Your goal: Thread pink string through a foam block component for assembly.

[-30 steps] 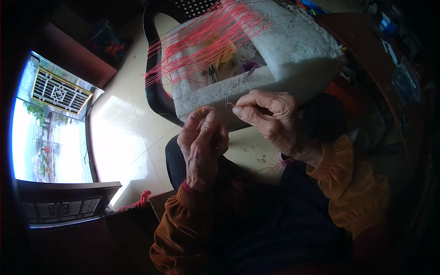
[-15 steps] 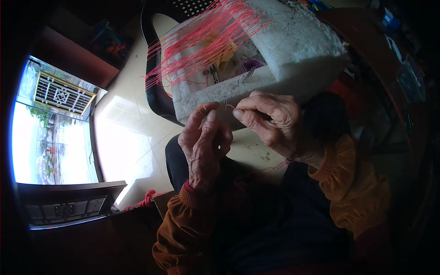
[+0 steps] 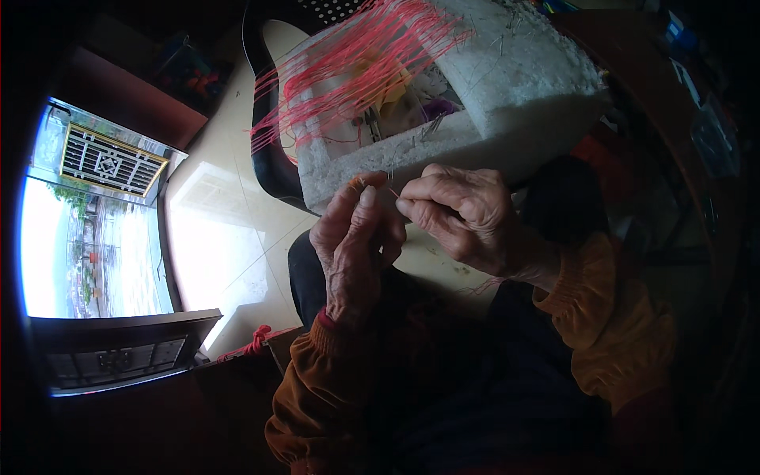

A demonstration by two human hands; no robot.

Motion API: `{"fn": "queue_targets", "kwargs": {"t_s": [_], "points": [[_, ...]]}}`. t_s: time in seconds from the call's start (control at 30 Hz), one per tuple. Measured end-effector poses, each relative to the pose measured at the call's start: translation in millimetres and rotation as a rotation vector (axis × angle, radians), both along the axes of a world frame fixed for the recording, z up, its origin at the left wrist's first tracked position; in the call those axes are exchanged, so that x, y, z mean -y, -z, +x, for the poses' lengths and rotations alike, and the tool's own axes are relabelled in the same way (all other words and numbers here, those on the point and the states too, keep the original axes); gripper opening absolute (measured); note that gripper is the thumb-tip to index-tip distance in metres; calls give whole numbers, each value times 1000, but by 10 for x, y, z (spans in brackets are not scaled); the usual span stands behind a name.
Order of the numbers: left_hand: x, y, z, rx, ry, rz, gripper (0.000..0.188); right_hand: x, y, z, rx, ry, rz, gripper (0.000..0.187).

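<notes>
My left hand [image 3: 356, 245] is closed in a pinch, thumb against index finger. Something orange wraps its index fingertip, and what it grips is too small to make out. Just to its right, my right hand [image 3: 467, 214] pinches a short pink thread [image 3: 394, 193] between thumb and index finger, its end pointing at the left fingertips. Right behind both hands stands a white foam box [image 3: 522, 87]. Many pink threads [image 3: 348, 87] are stretched over its open top, and thin metal pins or hooks [image 3: 423, 136] lie along its near rim.
The box rests on a black chair [image 3: 273, 170]. Inside it are a yellow piece [image 3: 393, 93] and small tools. A brown table [image 3: 633, 71] curves along the right with a plastic bag [image 3: 715, 138]. An open doorway [image 3: 103, 245] is at left; a red cord bundle [image 3: 257, 340] lies low left.
My right hand has shifted slightly left, nearer my left hand. The pink thread, curved before, now shows as a short straight bit. My left hand has hardly moved.
</notes>
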State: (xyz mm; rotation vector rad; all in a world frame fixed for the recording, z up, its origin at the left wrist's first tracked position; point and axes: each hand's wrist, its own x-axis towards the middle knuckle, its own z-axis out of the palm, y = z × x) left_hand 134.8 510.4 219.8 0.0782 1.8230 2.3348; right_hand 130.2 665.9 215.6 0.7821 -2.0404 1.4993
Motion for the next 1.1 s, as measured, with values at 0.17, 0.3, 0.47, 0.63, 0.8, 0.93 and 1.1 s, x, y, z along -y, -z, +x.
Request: {"fn": "queue_targets", "kwargs": {"t_s": [0.17, 0.3, 0.47, 0.63, 0.8, 0.93, 1.1], "points": [[-32, 15, 3, 25, -12, 13, 20, 9, 23, -8, 5, -16, -2, 6], [-28, 25, 2, 43, -39, 61, 16, 21, 23, -26, -14, -31, 14, 6], [-7, 64, -21, 29, -18, 118, 13, 21, 59, -37, -1, -20, -13, 6], [67, 96, 24, 28, -31, 118, 12, 63, 74, -5, 35, -41, -34, 5], [96, 100, 41, 46, -68, 130, 12, 65, 77, 8, 56, -35, -33, 4], [66, 70, 38, 33, -75, 128, 14, 39, 58, 25, 82, -21, -22, 4], [53, 7, 26, 45, -33, 95, 21, 26, -9, 25, 185, -23, -66, 4]]}}
